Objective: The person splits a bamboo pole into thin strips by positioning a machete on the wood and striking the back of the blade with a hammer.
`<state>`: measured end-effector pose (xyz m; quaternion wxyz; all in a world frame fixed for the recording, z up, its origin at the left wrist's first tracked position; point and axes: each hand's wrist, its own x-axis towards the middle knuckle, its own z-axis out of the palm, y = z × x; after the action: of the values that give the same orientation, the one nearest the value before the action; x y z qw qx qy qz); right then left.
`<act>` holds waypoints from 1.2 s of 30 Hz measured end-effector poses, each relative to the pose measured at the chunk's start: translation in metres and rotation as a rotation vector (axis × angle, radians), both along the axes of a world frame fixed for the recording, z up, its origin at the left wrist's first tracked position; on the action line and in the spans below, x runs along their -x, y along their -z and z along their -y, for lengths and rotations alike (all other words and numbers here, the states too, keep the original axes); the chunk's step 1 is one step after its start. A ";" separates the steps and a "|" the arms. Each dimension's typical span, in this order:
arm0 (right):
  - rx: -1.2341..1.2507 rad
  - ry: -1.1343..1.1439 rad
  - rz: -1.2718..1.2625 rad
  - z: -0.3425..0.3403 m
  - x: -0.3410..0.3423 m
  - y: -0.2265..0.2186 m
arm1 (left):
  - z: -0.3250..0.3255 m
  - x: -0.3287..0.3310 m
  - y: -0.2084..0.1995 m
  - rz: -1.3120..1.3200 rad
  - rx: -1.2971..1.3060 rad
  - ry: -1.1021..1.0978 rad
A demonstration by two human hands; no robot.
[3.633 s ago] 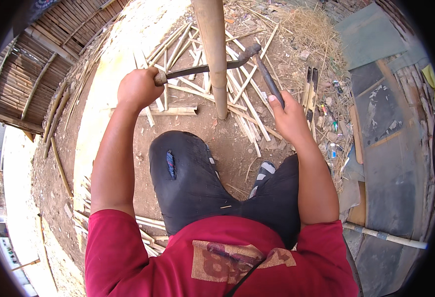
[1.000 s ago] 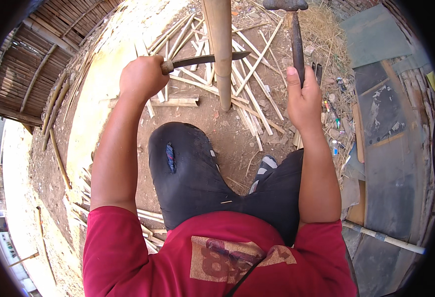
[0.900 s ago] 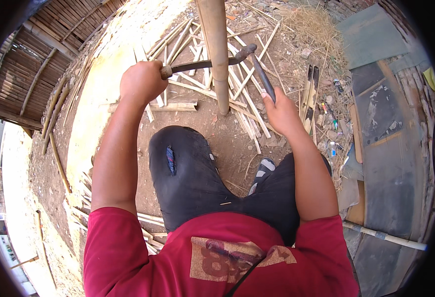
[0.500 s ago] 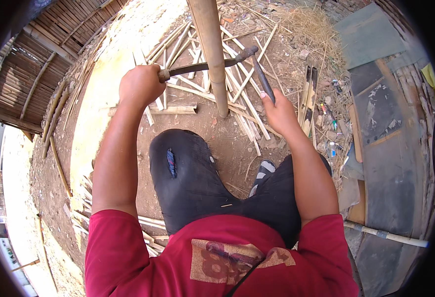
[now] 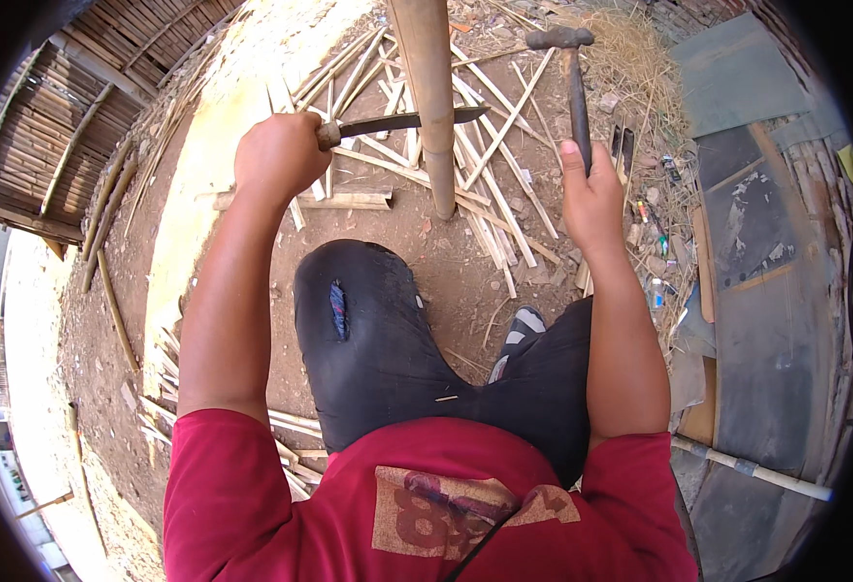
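Note:
My left hand is closed round the wooden handle of a machete. Its dark blade runs to the right behind or into an upright bamboo pole, and the tip shows past the pole's right side; how deep it sits in the bamboo I cannot tell. My right hand grips the dark handle of a hammer, raised to the right of the pole. The hammer head is apart from the blade tip. The pole's lower end stands on the dirt in front of my knees.
Split bamboo strips lie heaped on the dirt beyond and around the pole. A half bamboo piece lies left of it. Dark panels line the right side, with straw near them. A slatted bamboo wall stands at far left.
The hammer has lifted off the machete's tip end and swung up and to the right with my right hand. My left hand and the machete have barely moved.

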<state>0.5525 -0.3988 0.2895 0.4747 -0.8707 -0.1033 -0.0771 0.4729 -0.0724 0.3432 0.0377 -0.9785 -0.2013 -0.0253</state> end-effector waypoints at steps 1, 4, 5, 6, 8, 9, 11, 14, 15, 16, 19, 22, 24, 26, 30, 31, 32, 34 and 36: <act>-0.074 0.016 0.019 0.000 0.000 -0.009 | 0.004 -0.003 -0.006 0.008 -0.002 -0.007; -0.026 0.011 0.120 -0.007 0.001 0.034 | 0.005 -0.009 -0.004 0.002 -0.015 0.011; 0.235 -0.057 -0.117 -0.008 -0.001 0.040 | 0.003 -0.008 -0.009 -0.011 -0.013 0.022; 0.276 -0.100 -0.088 -0.003 -0.009 0.065 | 0.005 -0.010 -0.013 -0.017 -0.008 0.043; 0.218 -0.127 -0.097 -0.004 -0.005 0.042 | 0.000 -0.007 -0.009 -0.013 -0.021 0.024; 0.130 -0.104 -0.043 -0.004 -0.008 0.022 | -0.002 -0.008 -0.007 -0.012 -0.025 0.015; -0.038 -0.064 0.009 -0.004 0.001 0.004 | -0.003 -0.006 -0.001 -0.005 -0.021 -0.001; -0.093 0.013 0.094 -0.010 0.006 0.011 | 0.006 -0.007 -0.007 -0.008 -0.015 -0.009; -0.003 -0.051 0.080 -0.009 0.000 0.040 | 0.006 -0.008 -0.008 -0.020 -0.023 -0.001; 0.065 -0.075 0.029 -0.007 -0.002 0.052 | 0.007 -0.012 -0.012 -0.018 -0.028 0.010; 0.146 -0.118 -0.028 0.000 -0.004 0.049 | 0.004 -0.013 -0.013 -0.031 -0.021 -0.003; 0.047 -0.171 -0.030 0.011 0.027 0.016 | 0.004 -0.010 -0.009 -0.043 0.000 0.012; 0.065 -0.281 -0.076 0.017 0.043 -0.005 | 0.004 -0.011 -0.009 -0.050 0.018 -0.006; 0.011 -0.402 -0.026 0.005 0.057 -0.012 | 0.001 -0.009 -0.011 -0.049 0.021 -0.028; -0.105 -0.452 -0.067 -0.031 0.074 -0.044 | 0.003 -0.010 -0.008 -0.074 0.041 -0.049; -0.127 -0.429 -0.048 -0.039 0.073 -0.047 | 0.007 -0.008 -0.012 -0.081 0.054 -0.052; -0.148 -0.403 -0.024 -0.045 0.072 -0.050 | 0.011 -0.007 -0.017 -0.081 0.067 -0.053; -0.033 -0.346 0.113 -0.059 0.063 -0.003 | 0.013 -0.006 -0.019 -0.079 0.062 -0.049; 0.131 -0.372 -0.009 -0.062 0.058 0.017 | 0.012 -0.008 -0.019 -0.079 0.048 -0.039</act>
<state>0.4941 -0.3371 0.2722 0.4237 -0.8659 -0.2649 0.0228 0.4807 -0.0849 0.3617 0.0226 -0.9752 -0.2193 0.0188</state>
